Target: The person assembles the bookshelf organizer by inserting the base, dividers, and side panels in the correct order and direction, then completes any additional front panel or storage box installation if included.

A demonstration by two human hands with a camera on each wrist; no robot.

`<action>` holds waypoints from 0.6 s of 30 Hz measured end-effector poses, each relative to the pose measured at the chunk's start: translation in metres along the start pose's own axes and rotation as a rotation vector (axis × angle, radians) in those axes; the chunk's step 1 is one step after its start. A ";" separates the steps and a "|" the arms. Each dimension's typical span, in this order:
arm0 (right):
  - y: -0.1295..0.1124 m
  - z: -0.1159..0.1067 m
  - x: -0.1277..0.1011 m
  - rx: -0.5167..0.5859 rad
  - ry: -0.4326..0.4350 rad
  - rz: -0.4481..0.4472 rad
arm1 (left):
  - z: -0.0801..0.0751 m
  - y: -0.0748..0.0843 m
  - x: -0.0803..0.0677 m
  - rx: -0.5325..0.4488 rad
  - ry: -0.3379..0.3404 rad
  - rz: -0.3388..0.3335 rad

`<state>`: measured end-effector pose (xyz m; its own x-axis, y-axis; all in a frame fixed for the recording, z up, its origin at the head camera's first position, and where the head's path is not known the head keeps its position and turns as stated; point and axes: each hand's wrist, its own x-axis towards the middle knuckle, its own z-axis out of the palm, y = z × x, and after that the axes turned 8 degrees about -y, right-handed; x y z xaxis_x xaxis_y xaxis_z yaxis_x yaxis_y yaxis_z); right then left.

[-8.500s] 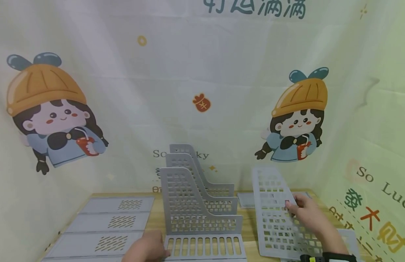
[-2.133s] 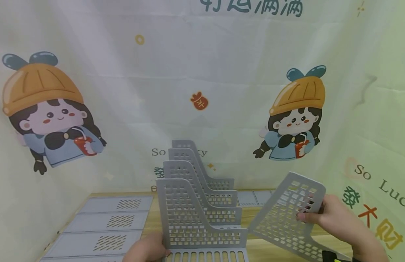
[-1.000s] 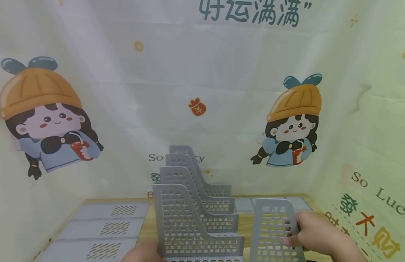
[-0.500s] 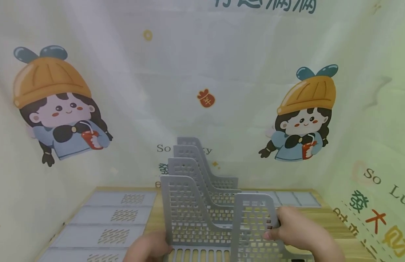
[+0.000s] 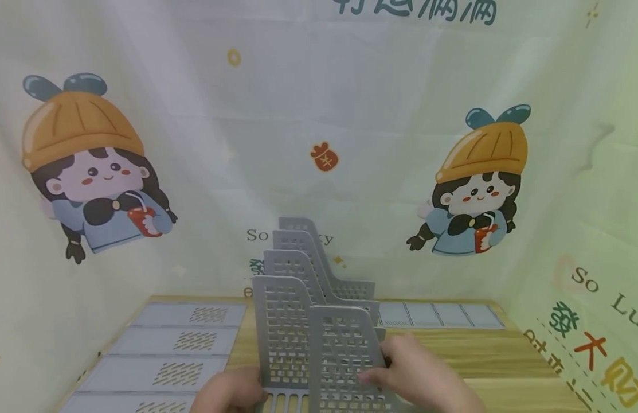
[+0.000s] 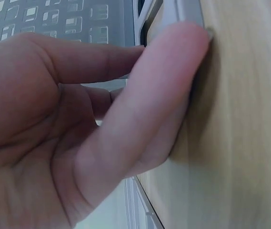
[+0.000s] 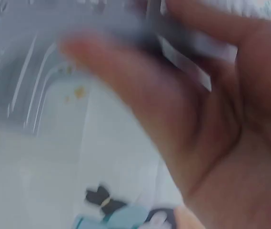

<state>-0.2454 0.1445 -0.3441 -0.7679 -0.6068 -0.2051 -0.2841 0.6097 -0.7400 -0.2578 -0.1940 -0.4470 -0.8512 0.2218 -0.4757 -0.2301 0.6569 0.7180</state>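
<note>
Along the left edge of the wooden table [image 5: 509,350] lie four flat grey panels [image 5: 164,355], each with a patch of slits. Your left hand [image 5: 231,393] rests at the near edge, fingers curled against the base [image 5: 277,401] of the rack [image 5: 298,298], pinning it to the table. The rack stands near the middle of the table, four perforated grey dividers already upright in a row running back toward the far edge. Just to its right, your right hand [image 5: 417,378] pinches a fifth divider [image 5: 344,355] by its right edge, thumb in front, and holds it upright in front of the nearest fitted one, over the slotted base. It looks as if you are seating this last divider; the next move would call for lining its bottom edge up with the base slots and pressing straight down while your left hand steadies the base. A strip of flat grey panels [image 5: 442,314] lies along the far right edge. The cloth backdrop [image 5: 319,115] shows two cartoon girls in orange hats, partly cut-off Chinese characters at the top, "So" and "ky" behind the rack, and "So Lu" at the right.
</note>
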 end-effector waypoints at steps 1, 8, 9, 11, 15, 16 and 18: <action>0.003 -0.003 -0.002 0.019 -0.035 0.003 | 0.001 0.001 0.000 -0.003 0.016 -0.010; 0.035 -0.022 -0.016 -0.030 -0.173 0.045 | 0.000 0.007 0.001 0.042 0.020 -0.038; 0.037 -0.022 -0.016 -0.041 -0.166 0.068 | 0.000 0.006 0.001 0.026 0.012 -0.035; 0.040 -0.019 -0.013 -0.079 -0.156 0.077 | 0.000 0.006 -0.002 -0.017 -0.004 -0.025; 0.039 -0.012 -0.008 -0.233 -0.123 -0.009 | -0.003 0.000 -0.004 -0.101 -0.054 0.019; 0.038 -0.010 -0.007 -0.268 -0.118 -0.034 | -0.005 -0.002 -0.003 -0.089 -0.078 0.036; 0.035 -0.007 -0.004 -0.316 -0.107 -0.067 | -0.007 -0.005 -0.003 -0.075 -0.089 0.043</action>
<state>-0.2563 0.1719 -0.3648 -0.6818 -0.6906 -0.2412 -0.5087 0.6846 -0.5221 -0.2572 -0.2028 -0.4455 -0.8165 0.3144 -0.4842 -0.2316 0.5900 0.7735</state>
